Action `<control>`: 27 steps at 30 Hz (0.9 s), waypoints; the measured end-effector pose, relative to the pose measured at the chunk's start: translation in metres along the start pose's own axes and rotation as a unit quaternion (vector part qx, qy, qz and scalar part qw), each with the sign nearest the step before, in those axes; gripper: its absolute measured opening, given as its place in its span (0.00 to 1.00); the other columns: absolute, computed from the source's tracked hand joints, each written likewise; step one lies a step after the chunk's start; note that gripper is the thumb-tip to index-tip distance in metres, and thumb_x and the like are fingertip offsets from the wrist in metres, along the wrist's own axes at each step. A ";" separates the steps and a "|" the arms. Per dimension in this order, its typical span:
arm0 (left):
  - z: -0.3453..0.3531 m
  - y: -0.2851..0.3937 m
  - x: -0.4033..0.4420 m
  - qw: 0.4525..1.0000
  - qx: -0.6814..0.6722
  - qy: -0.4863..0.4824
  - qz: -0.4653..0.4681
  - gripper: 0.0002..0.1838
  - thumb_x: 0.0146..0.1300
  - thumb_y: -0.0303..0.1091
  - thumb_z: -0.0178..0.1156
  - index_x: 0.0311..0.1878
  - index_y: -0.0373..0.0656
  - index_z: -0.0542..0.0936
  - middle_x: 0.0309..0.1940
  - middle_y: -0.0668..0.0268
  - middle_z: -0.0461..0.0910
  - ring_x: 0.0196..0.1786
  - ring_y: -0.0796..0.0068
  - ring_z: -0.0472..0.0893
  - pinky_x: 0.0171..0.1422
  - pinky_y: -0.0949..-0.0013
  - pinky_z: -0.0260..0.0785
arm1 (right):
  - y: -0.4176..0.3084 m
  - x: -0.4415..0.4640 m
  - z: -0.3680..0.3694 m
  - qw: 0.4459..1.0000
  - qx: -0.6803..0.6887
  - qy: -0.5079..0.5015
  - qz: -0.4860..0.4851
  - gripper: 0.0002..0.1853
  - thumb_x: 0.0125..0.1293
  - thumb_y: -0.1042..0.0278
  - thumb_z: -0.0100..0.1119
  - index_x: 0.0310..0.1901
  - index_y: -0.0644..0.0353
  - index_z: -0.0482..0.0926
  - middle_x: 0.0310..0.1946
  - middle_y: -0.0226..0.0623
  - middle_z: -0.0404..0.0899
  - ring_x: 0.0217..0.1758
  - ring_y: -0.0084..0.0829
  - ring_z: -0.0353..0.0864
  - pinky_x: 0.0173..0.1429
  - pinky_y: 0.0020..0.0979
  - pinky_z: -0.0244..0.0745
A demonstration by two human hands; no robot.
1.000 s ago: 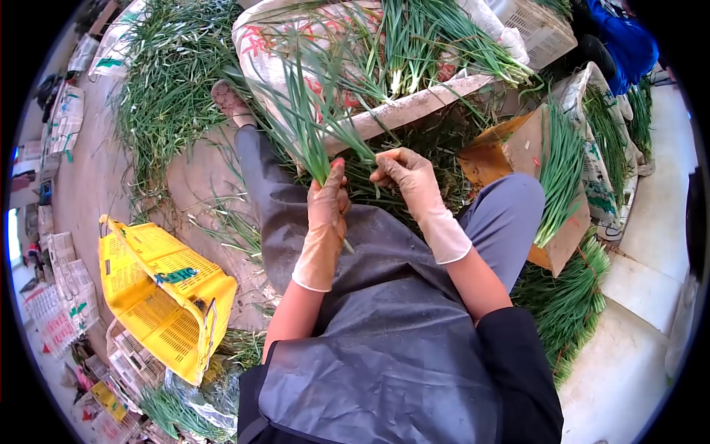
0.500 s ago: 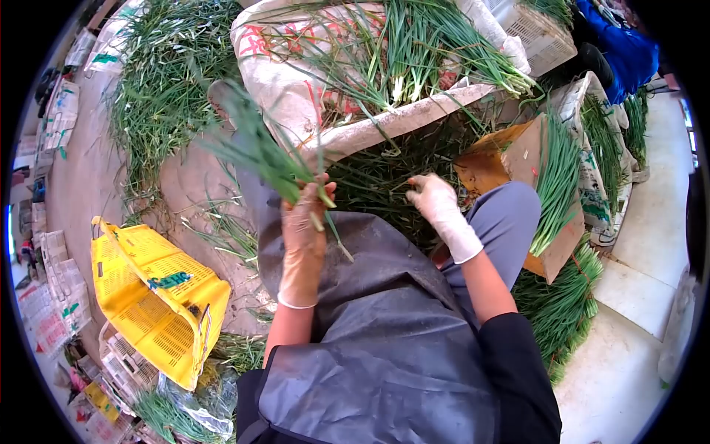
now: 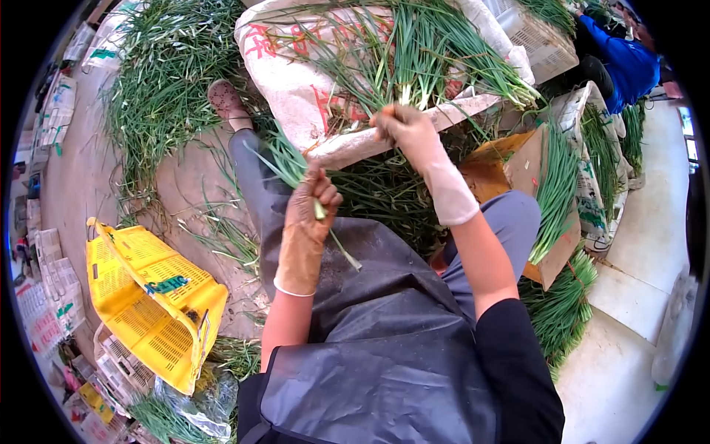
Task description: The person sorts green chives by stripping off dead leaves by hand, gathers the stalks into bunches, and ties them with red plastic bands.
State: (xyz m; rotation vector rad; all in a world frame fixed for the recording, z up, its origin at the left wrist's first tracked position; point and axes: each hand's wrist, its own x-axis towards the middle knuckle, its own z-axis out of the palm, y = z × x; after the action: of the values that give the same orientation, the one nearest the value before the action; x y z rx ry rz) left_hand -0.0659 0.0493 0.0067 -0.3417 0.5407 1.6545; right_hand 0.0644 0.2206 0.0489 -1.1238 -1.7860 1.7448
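Observation:
My left hand, in a soiled glove, is closed around a small bunch of green stalks whose leaves point up and left above my lap. My right hand, gloved too, is over the near edge of the sack-covered surface, its fingers pinched together at the pale stalk ends; what it grips, if anything, is blurred. Behind it, long green stalks with white ends lie across the white sack with red lettering. One loose stalk hangs over my dark apron.
A heap of green leaves covers the floor at the upper left. The yellow crate stands lower left. On the right, stalks lie on a cardboard box, with bundles below. A person in blue sits at upper right.
My right hand has left the held stalks and moved up to the sack's near edge. My left hand still holds its bunch, now lower and further left than a second ago.

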 end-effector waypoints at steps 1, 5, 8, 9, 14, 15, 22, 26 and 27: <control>0.010 -0.013 0.000 0.996 0.012 0.084 0.000 0.11 0.59 0.38 0.63 0.29 0.41 0.74 0.14 0.75 0.59 0.17 0.83 0.59 0.22 0.78 0.54 | -0.001 -0.023 -0.001 0.996 0.056 -0.054 0.045 0.10 0.63 0.62 0.55 0.35 0.60 0.78 0.26 0.30 0.79 0.25 0.17 0.71 0.31 0.19 0.65; 0.005 -0.024 -0.008 0.993 0.078 0.065 0.062 0.14 0.62 0.38 0.59 0.46 0.39 0.75 0.14 0.77 0.55 0.16 0.84 0.56 0.22 0.79 0.51 | 0.034 -0.064 -0.006 0.892 -0.428 -0.137 -0.047 0.13 0.54 0.57 0.59 0.31 0.59 0.80 0.27 0.42 0.78 0.35 0.40 0.79 0.43 0.37 0.74; 0.017 -0.011 -0.024 0.986 0.131 -0.019 0.096 0.23 0.64 0.41 0.56 0.60 0.43 0.70 0.14 0.78 0.53 0.15 0.87 0.56 0.21 0.80 0.49 | 0.006 -0.006 0.002 0.819 -0.558 0.119 -0.063 0.13 0.58 0.57 0.57 0.34 0.59 0.80 0.35 0.43 0.77 0.44 0.41 0.77 0.49 0.40 0.71; 0.026 -0.009 -0.028 0.987 0.114 -0.033 0.105 0.22 0.63 0.41 0.57 0.57 0.41 0.71 0.13 0.78 0.55 0.14 0.87 0.55 0.21 0.80 0.48 | 0.000 0.015 -0.001 0.778 -0.610 0.115 -0.093 0.14 0.56 0.58 0.59 0.35 0.60 0.80 0.37 0.45 0.77 0.48 0.40 0.75 0.50 0.38 0.70; 0.051 0.006 -0.026 0.958 0.206 0.030 0.196 0.20 0.62 0.40 0.58 0.52 0.37 0.73 0.15 0.76 0.61 0.15 0.86 0.57 0.23 0.80 0.50 | 0.019 0.099 -0.001 0.751 -0.656 0.080 0.022 0.14 0.54 0.59 0.57 0.34 0.61 0.81 0.32 0.45 0.81 0.39 0.38 0.81 0.43 0.38 0.73; 0.050 0.009 -0.024 0.962 0.198 0.034 0.182 0.18 0.62 0.38 0.59 0.50 0.35 0.74 0.16 0.75 0.63 0.16 0.86 0.58 0.24 0.80 0.51 | 0.001 0.078 -0.002 0.809 -0.566 0.138 -0.075 0.14 0.57 0.58 0.54 0.32 0.61 0.81 0.27 0.44 0.82 0.32 0.39 0.82 0.39 0.37 0.74; 0.048 -0.038 0.000 0.983 0.151 0.065 0.080 0.15 0.60 0.33 0.61 0.47 0.36 0.73 0.18 0.75 0.62 0.17 0.86 0.58 0.22 0.79 0.49 | 0.007 -0.054 0.014 0.997 0.072 0.006 0.040 0.13 0.67 0.60 0.51 0.33 0.62 0.77 0.20 0.28 0.75 0.22 0.17 0.71 0.28 0.18 0.65; 0.030 -0.063 -0.008 0.964 0.217 0.142 0.058 0.10 0.54 0.31 0.67 0.38 0.41 0.78 0.20 0.74 0.69 0.17 0.85 0.62 0.19 0.80 0.52 | 0.038 -0.104 0.035 0.994 0.107 0.026 0.011 0.10 0.66 0.64 0.53 0.32 0.61 0.77 0.22 0.27 0.76 0.23 0.16 0.71 0.28 0.20 0.68; 0.026 -0.065 -0.012 0.966 0.214 0.133 0.065 0.10 0.54 0.31 0.67 0.37 0.41 0.78 0.20 0.74 0.69 0.17 0.85 0.62 0.19 0.80 0.52 | 0.038 -0.112 0.035 0.994 0.080 0.071 0.032 0.09 0.63 0.67 0.55 0.29 0.63 0.76 0.20 0.27 0.74 0.25 0.16 0.73 0.30 0.21 0.70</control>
State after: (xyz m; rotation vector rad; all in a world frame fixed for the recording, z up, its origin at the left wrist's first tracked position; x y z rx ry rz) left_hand 0.0026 0.0587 0.0253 -0.2121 1.1217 1.5742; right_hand 0.1144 0.1088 0.0350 -1.2161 -1.5145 1.7621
